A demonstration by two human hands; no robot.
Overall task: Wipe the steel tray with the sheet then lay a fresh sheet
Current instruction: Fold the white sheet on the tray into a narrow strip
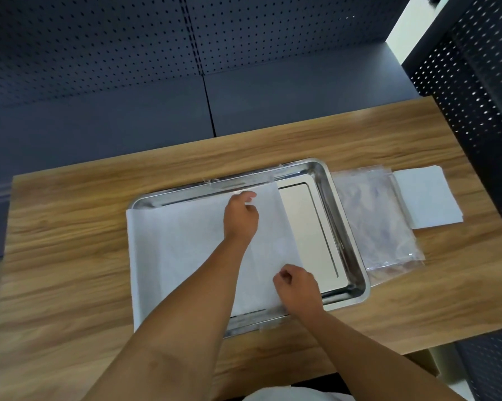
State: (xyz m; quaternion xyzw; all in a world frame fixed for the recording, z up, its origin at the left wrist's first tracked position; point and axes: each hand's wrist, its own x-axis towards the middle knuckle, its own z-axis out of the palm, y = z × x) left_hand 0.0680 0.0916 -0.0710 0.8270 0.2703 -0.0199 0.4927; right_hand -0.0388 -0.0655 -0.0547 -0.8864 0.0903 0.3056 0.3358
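Both hands pinch the thin white translucent sheet (186, 250) along its right edge: the left hand (241, 217) takes a fingertip grip at the far corner, the right hand (297, 286) at the near corner. This sheet covers the left part of the rectangular steel tray (342, 227) on the wooden tabletop (70, 227). Just right of the tray lies a clear plastic bag (377, 224), then a stack of white sheets (429, 195).
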